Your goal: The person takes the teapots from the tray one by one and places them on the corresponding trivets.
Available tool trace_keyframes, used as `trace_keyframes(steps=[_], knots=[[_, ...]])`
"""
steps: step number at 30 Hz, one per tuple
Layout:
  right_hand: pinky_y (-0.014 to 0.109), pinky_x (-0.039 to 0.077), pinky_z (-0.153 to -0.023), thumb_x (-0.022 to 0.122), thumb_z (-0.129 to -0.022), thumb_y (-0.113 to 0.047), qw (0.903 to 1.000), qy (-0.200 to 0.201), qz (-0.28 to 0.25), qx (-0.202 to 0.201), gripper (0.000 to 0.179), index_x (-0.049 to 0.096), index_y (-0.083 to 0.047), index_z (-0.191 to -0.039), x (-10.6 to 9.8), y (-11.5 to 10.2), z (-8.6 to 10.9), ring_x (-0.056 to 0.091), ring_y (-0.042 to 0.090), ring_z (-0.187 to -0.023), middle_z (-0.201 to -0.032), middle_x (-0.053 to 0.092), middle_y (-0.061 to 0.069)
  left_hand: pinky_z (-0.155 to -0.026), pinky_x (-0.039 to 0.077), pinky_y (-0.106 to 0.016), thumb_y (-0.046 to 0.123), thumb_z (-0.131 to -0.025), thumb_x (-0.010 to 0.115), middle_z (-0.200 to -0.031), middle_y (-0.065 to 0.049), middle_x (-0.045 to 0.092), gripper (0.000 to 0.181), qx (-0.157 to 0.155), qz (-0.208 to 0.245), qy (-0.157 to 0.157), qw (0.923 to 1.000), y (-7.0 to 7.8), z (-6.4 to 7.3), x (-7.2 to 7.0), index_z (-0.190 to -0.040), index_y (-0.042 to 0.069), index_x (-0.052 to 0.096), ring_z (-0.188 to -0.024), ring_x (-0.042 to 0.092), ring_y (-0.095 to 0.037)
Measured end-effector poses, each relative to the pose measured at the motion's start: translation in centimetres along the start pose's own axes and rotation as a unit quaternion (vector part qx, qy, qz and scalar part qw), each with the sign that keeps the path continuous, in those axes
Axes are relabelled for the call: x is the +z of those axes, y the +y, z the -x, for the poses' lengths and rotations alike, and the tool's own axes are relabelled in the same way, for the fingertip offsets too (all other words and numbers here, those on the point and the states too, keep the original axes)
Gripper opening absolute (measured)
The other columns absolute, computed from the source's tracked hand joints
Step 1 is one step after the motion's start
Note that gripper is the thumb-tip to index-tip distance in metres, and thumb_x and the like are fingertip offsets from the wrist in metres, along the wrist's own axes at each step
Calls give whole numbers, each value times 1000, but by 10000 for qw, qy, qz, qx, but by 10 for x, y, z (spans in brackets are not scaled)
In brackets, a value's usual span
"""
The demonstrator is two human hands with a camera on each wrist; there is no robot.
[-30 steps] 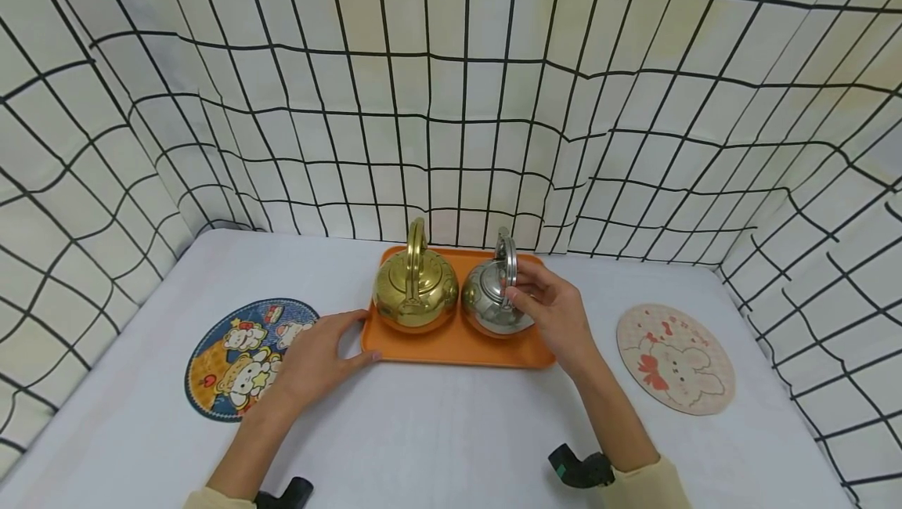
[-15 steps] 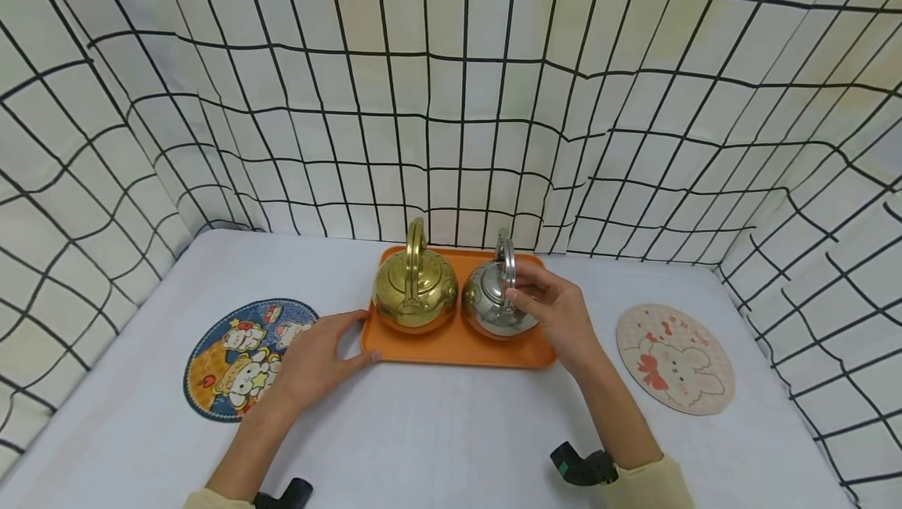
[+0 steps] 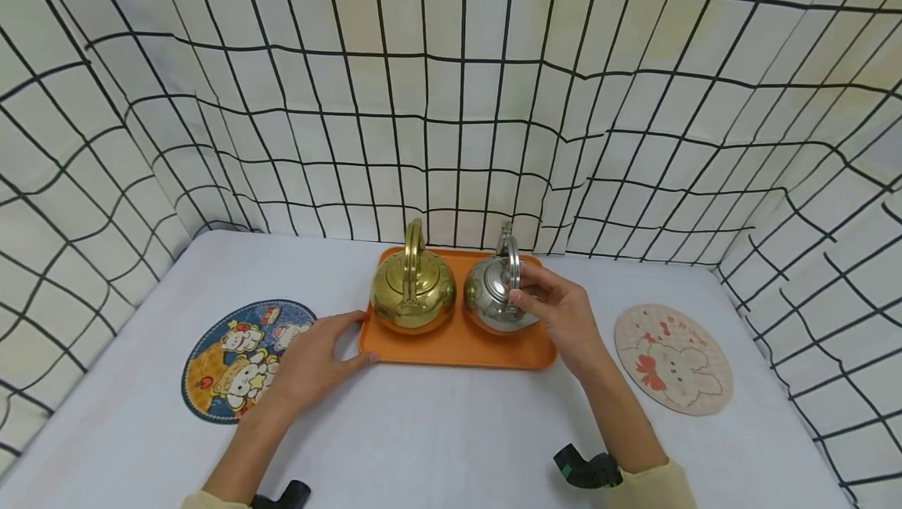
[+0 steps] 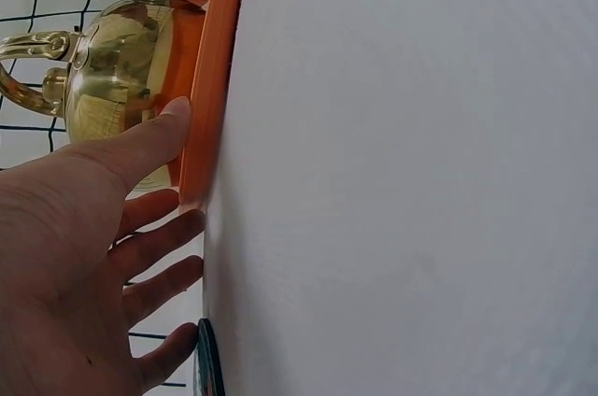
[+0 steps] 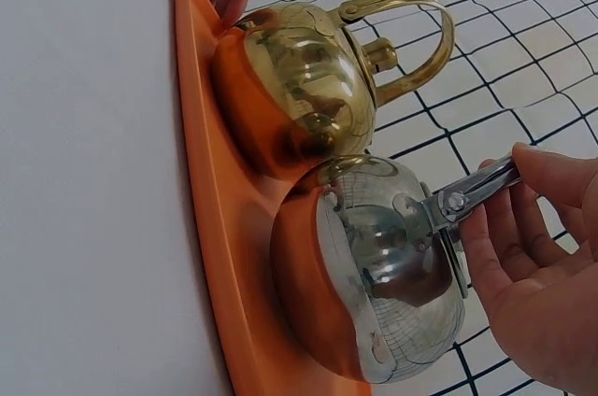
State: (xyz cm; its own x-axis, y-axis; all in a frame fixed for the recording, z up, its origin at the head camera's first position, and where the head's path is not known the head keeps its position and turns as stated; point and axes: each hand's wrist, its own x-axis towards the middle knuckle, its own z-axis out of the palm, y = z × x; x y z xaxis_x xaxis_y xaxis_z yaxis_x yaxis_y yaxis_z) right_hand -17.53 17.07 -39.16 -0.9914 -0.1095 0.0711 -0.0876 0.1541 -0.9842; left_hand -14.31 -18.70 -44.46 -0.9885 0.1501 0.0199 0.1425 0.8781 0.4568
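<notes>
A silver kettle [image 3: 493, 297] stands at the right of an orange tray [image 3: 451, 351]. My right hand [image 3: 564, 317] pinches its handle between thumb and fingers; the right wrist view shows this grip on the handle [image 5: 481, 190] closely. Beside it, on the tray's left half, a gold kettle [image 3: 413, 290] stands upright with its handle raised. At the tray's left front corner is my left hand [image 3: 317, 356], its thumb [image 4: 159, 139] against the rim and its other fingers extended and spread near the left side. Whether the silver kettle's base touches the tray is hard to tell.
On the left lies a round blue cartoon mat [image 3: 243, 360], partly behind the left hand and forearm. A round pink rabbit mat [image 3: 674, 360] lies to the right. White cloth [image 3: 451, 438] covers the table. Black-gridded walls [image 3: 451, 102] rise behind and at both sides.
The silver kettle and my right hand have shifted slightly to the right, widening the gap to the gold kettle. My left hand has stayed at the tray's corner.
</notes>
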Motion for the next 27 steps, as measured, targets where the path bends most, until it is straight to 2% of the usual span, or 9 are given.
trace_keyframes(steps=[9, 27], knots=[[14, 56, -96, 73, -98, -13, 10000, 48, 28, 3, 44, 65, -10, -141, -6, -5, 3, 63, 12, -109, -116, 67, -4, -114, 44, -68, 43, -91, 79, -150, -18, 60, 71, 34, -17, 26, 10000, -1, -1, 2, -149, 10, 56, -141, 51, -46], [15, 56, -94, 73, -98, -18, 9999, 67, 139, -8, 44, 65, -14, -141, -13, -9, 8, 61, 13, -111, -115, 67, -7, -115, 43, -68, 43, -91, 79, -150, -18, 60, 71, 17, 39, 36, 10000, 1, 0, 0, -149, 10, 56, -142, 51, -47]])
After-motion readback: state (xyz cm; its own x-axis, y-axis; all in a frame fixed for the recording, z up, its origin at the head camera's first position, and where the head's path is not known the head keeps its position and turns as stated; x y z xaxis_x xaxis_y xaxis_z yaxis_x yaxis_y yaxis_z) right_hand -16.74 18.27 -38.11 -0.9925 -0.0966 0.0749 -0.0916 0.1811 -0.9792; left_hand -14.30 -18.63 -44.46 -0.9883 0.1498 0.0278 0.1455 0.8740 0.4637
